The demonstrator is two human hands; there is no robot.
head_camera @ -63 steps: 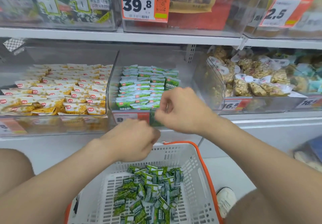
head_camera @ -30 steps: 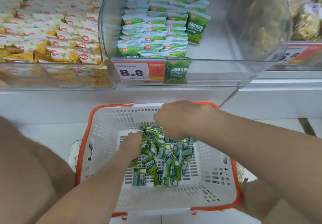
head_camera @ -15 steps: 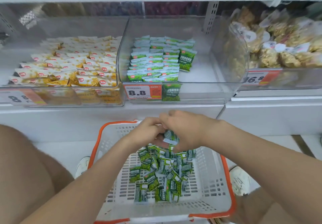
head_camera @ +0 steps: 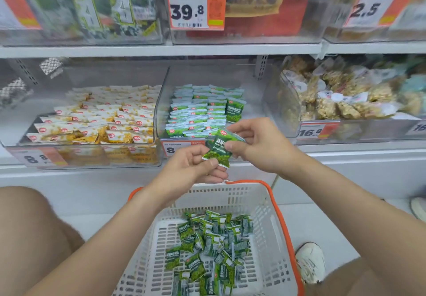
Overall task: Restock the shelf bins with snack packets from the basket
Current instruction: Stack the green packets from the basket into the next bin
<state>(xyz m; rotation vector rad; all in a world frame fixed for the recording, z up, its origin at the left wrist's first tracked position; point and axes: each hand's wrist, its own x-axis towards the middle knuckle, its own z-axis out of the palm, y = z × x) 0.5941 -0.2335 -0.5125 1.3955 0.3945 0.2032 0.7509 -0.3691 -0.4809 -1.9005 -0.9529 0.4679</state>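
Both hands hold green snack packets (head_camera: 219,149) in front of the middle clear bin (head_camera: 251,102), just above the basket. My left hand (head_camera: 193,169) pinches the lower edge; my right hand (head_camera: 258,144) pinches the upper part. The middle bin holds neat rows of green packets (head_camera: 198,111) on its left side. Below, the white basket (head_camera: 274,238) with an orange rim contains a loose pile of several green packets (head_camera: 207,249).
A left bin (head_camera: 87,155) holds yellow-and-white packets; a right bin (head_camera: 345,102) holds bagged brown snacks. Upper shelf bins carry price tags 39.8 and 2.5. My knees flank the basket, and a white shoe (head_camera: 310,263) is on the floor at right.
Both hands came out of the basket's pile and rose with green packets to the front of the middle bin. The view tilted up toward the shelves.
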